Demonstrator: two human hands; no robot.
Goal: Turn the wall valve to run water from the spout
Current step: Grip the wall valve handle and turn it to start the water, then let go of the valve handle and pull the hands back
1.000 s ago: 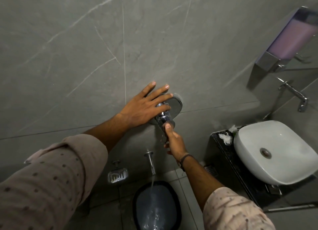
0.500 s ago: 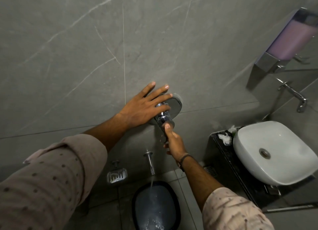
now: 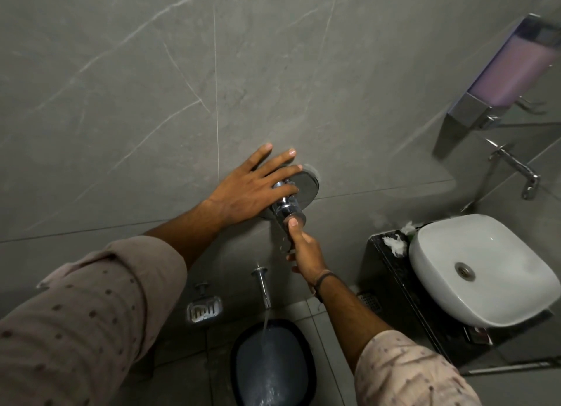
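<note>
A chrome wall valve (image 3: 288, 209) with a round backplate (image 3: 308, 184) sticks out of the grey tiled wall. My left hand (image 3: 249, 190) lies flat against the wall with fingers spread, its fingers over the valve's base. My right hand (image 3: 305, 250) reaches up from below, thumb pressed on the valve's knob end, fingers wrapped under its lever. Below, a chrome spout (image 3: 263, 287) pours a stream of water (image 3: 264, 323) into a dark blue bucket (image 3: 273, 363) on the floor.
A white basin (image 3: 482, 272) sits on a dark counter (image 3: 391, 287) at right, with a wall tap (image 3: 516, 165) and a purple soap dispenser (image 3: 513, 71) above. A metal soap dish (image 3: 204, 310) hangs left of the spout.
Both hands hold nearly the same pose. Water keeps running from the spout into the bucket.
</note>
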